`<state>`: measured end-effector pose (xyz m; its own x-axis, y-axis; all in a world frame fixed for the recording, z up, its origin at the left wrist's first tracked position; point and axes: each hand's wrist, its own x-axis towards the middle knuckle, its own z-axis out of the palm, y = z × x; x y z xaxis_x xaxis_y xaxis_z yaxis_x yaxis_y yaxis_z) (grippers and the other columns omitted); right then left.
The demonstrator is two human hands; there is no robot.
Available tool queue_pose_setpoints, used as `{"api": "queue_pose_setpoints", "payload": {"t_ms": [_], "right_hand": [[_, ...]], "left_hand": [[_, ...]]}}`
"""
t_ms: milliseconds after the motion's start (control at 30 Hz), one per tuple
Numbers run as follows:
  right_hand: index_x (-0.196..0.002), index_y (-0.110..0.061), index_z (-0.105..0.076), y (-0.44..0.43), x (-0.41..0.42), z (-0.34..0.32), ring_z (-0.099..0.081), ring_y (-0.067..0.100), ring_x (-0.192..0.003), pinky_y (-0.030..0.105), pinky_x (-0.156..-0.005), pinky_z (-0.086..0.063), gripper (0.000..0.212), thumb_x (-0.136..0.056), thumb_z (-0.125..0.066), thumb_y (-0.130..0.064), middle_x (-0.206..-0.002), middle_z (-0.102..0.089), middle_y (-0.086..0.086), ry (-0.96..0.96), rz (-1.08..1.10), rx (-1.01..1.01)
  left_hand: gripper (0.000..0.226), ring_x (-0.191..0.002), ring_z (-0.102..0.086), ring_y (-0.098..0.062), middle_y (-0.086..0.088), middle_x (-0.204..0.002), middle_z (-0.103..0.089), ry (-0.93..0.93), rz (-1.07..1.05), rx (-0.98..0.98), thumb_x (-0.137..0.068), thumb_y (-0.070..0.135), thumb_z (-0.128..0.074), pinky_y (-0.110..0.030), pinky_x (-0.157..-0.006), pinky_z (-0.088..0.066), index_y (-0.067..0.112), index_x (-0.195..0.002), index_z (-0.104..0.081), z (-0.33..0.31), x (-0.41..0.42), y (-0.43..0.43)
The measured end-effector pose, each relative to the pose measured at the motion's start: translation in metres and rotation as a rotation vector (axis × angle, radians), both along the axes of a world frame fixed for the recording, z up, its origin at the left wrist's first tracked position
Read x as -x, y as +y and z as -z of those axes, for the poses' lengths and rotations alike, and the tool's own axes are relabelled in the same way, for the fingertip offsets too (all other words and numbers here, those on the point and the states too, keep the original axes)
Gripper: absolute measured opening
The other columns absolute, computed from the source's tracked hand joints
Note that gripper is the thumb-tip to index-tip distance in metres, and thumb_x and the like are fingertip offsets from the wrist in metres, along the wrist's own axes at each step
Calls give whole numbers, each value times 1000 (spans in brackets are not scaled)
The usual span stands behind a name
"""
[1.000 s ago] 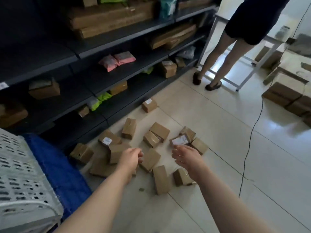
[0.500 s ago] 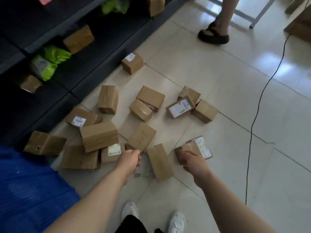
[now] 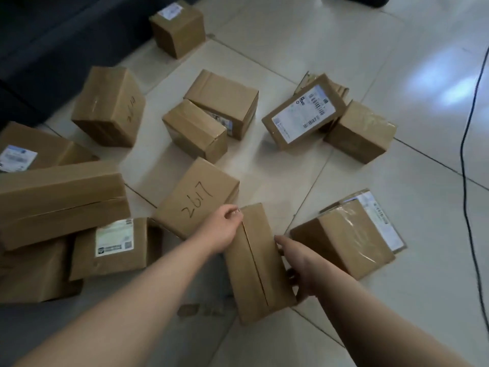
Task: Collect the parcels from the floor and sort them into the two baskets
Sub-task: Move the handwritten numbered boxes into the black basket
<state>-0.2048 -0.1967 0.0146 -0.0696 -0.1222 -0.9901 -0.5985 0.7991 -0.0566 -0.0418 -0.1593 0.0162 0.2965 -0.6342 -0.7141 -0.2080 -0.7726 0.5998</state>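
Note:
Several brown cardboard parcels lie scattered on the pale tiled floor. A long narrow parcel [image 3: 260,263] lies nearest me. My left hand [image 3: 221,229] grips its far left edge and my right hand [image 3: 299,266] grips its right side. Behind it lies a parcel marked 2617 [image 3: 195,197]. A taped parcel with a label [image 3: 346,237] sits just right of my right hand. Further back are a labelled parcel [image 3: 304,112] leaning on others and a pair of parcels [image 3: 211,112] in the middle. No basket is in view.
A stack of larger parcels [image 3: 60,200] fills the left side. A dark shelf base [image 3: 39,49] runs along the top left, with one parcel [image 3: 177,27] against it. A black cable [image 3: 468,181] trails down the right side of the floor.
The view has dropped closer to the floor. Both hands have reached forward and closed on the long narrow parcel; before, they hovered above the parcels holding nothing.

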Motion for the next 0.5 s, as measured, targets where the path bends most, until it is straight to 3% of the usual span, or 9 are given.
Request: {"api": "queue_pose_setpoints", "payload": {"t_ms": [100,167,233,333,433,500], "right_hand": [[-145,-14,-40,-29,-23,4,-40,38,-134,51,-111,-34,50,-102,-37,-42,-147,-41,19,-109,-90,219],[-147,-10,-38,-51,-39,-4,-40,36,-136,42,-112,-35,44,-106,-30,-27,-148,-42,20,-167,-88,396],[-142,-13,-46,-67,-46,-5,-47,36,-128,43,-106,-39,46,-104,-34,-37,-141,-48,18,-221,-90,492],[-123,-13,-60,-76,-53,-14,-54,25,-102,39,-92,-43,47,-99,-39,-47,-115,-58,12,-241,16,636],[-120,-14,-62,-76,-49,-22,-51,19,-82,32,-66,-41,37,-99,-42,-38,-95,-55,4,-191,127,752],[-126,-16,-56,-68,-44,-26,-52,21,-88,33,-69,-42,36,-98,-44,-36,-102,-55,5,-180,159,763]], "left_hand": [[38,-121,-48,-26,-6,-141,-41,-187,-31,145,-97,37,-48,-32,-101,-35,25,-134,-51,18,-15,-24],[37,-119,-49,-25,-3,-134,-48,-230,-83,221,-97,39,-48,-34,-101,-38,24,-131,-53,20,-31,-40],[32,-111,-51,-20,3,-122,-52,-229,-132,303,-98,40,-46,-33,-89,-41,25,-126,-54,14,-44,-53],[26,-93,-54,-14,1,-108,-59,-232,-219,450,-98,43,-44,-32,-73,-44,23,-110,-55,-4,-55,-59],[36,-96,-58,-24,-5,-100,-62,-214,-321,485,-98,48,-40,-46,-91,-48,17,-101,-58,-17,-63,-50],[40,-98,-58,-26,-6,-101,-63,-203,-319,442,-98,51,-39,-48,-95,-46,16,-99,-59,-18,-62,-36]]}}
